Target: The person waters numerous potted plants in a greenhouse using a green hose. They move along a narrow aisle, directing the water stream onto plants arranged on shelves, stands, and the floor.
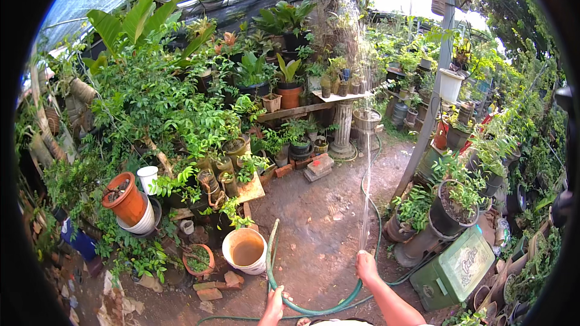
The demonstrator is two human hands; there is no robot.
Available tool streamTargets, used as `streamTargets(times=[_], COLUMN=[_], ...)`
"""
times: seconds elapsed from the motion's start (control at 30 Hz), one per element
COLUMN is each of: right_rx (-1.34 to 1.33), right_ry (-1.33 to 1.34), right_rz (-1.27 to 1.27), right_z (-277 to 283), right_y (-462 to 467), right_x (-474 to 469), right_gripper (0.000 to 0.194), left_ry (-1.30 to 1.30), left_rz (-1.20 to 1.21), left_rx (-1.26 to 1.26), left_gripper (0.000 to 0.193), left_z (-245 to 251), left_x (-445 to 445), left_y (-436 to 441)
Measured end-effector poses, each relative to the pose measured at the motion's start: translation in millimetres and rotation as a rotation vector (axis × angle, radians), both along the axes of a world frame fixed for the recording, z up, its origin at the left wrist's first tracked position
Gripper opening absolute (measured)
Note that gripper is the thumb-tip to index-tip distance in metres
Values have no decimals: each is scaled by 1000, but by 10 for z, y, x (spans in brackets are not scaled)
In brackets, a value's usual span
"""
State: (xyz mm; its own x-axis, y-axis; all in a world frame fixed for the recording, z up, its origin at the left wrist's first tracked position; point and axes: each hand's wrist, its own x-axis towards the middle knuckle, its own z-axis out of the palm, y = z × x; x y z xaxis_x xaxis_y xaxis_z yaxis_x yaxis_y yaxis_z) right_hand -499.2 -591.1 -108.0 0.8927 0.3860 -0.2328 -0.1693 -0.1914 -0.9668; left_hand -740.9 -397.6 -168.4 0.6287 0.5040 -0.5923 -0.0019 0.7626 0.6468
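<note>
My right hand (366, 268) is closed around the end of a green garden hose (349, 301), low and right of centre. A jet of water (366, 181) leaves it, rising and spreading into drops in front of the hanging plants. My left hand (274, 304) grips the same hose further back, at the bottom of the view. From there, one stretch of hose stands up in a curve beside a white bucket (245, 251) with brownish contents, and another bends across to my right hand.
A green cooler box (453, 269) stands at the lower right. Potted plants line both sides of the dirt path (312, 217), where more hose lies. A slanting metal post (426, 122) rises at the right. Loose bricks (210, 293) lie near the bucket.
</note>
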Motion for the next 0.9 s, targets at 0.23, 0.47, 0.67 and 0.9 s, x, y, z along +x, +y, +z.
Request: streamTargets(times=[0.23,0.47,0.67,0.9], right_rx=[42,43,-9,-74], right_ry=[275,339,288,412], right_rz=[32,-68,59,108], right_z=[-94,-272,-383,-500], right_y=[-424,-889,-1076,-1320], right_x=[-40,-34,-6,-25], right_gripper=[29,27,28,28], left_ry=[35,95,124,122], left_rz=[-27,-79,-85,-46], left_rx=[56,60,77,53], left_gripper=[16,16,14,12], left_z=[123,211,240,237], left_x=[115,165,138,44], left_y=[-273,-668,-961,-1295])
